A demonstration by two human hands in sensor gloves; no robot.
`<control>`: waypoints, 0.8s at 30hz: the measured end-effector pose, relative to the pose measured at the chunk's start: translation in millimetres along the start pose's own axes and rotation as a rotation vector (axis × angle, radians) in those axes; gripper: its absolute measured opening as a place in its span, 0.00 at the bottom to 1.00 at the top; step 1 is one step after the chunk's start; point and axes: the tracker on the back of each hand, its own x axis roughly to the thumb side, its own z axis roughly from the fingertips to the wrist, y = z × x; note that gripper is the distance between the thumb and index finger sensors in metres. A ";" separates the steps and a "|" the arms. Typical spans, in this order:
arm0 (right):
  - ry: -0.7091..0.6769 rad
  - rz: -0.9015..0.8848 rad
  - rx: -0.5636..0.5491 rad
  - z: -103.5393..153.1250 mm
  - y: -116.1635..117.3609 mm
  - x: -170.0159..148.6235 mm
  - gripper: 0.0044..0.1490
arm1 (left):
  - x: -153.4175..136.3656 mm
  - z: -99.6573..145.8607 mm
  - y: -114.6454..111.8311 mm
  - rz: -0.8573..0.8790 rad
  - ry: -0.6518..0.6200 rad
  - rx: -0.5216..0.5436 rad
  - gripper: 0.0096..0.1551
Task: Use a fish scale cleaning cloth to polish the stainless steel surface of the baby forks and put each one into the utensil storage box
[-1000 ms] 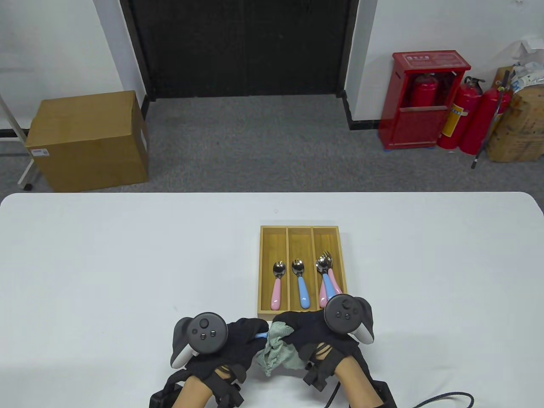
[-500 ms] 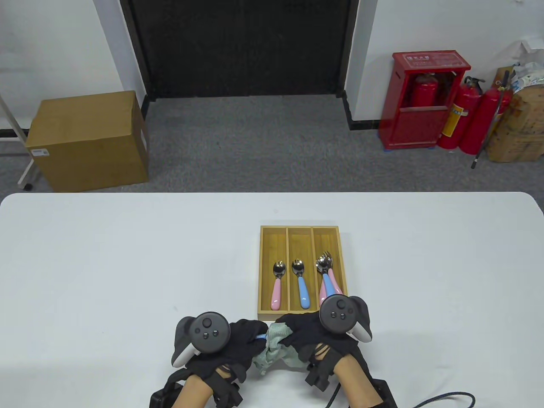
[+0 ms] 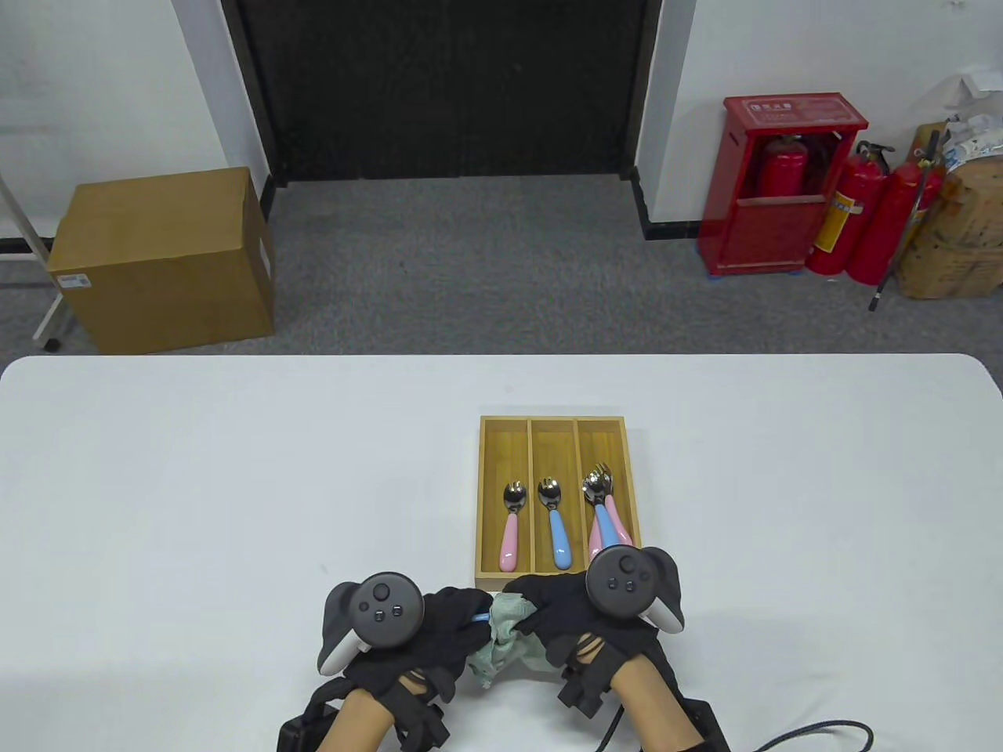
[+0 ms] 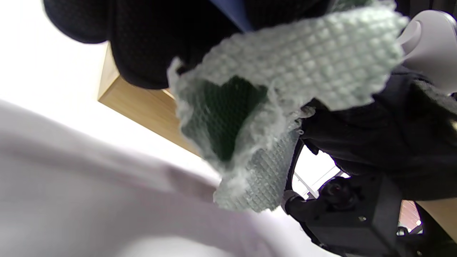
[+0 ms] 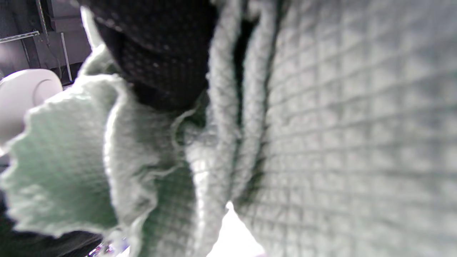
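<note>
From the table view, we see our left hand [image 3: 439, 627] curled round the blue handle of a baby fork [image 3: 479, 618], only a sliver of which shows between the gloves. Our right hand [image 3: 560, 619] is closed on the pale green cleaning cloth [image 3: 505, 646], bunched over the fork's metal end just in front of the wooden utensil storage box [image 3: 479, 501]. The box already holds a pink spoon and a blue spoon in the left and middle slots, and several forks in the right one.

In the left wrist view, the cloth [image 4: 285, 67] hangs in loose, frayed folds under the gloved fingers [image 4: 142, 39] — soft, limp, light, easy to wad. A strip of blue handle [image 4: 232, 9] peeks out at the top edge.

In the right wrist view, waffle-textured cloth [image 5: 339, 125] fills nearly everything, wrapped round a dark fingertip [image 5: 160, 53]; the fork head is hidden.

We judge the fork small, stiff and light, its steel slick — best held by the chunky plastic handle while the cloth pinches the tines.
</note>
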 end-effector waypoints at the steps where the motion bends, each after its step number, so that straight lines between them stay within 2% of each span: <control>1: 0.008 0.011 -0.023 0.4 -1.1 0.6 0.30 | -0.2 0.2 0.7 0.005 0.003 0.007 0.28; 7: 0.017 0.053 -0.122 1.4 -5.7 3.3 0.29 | -2.1 -1.7 0.8 0.036 0.018 0.031 0.28; 18: 0.082 0.023 -0.288 8.7 -19.1 -6.6 0.26 | 2.0 -5.0 3.1 0.059 0.067 0.065 0.28; 24: 0.174 0.063 -0.430 19.5 -35.7 -20.3 0.26 | 1.8 -23.2 9.3 0.012 0.148 0.069 0.28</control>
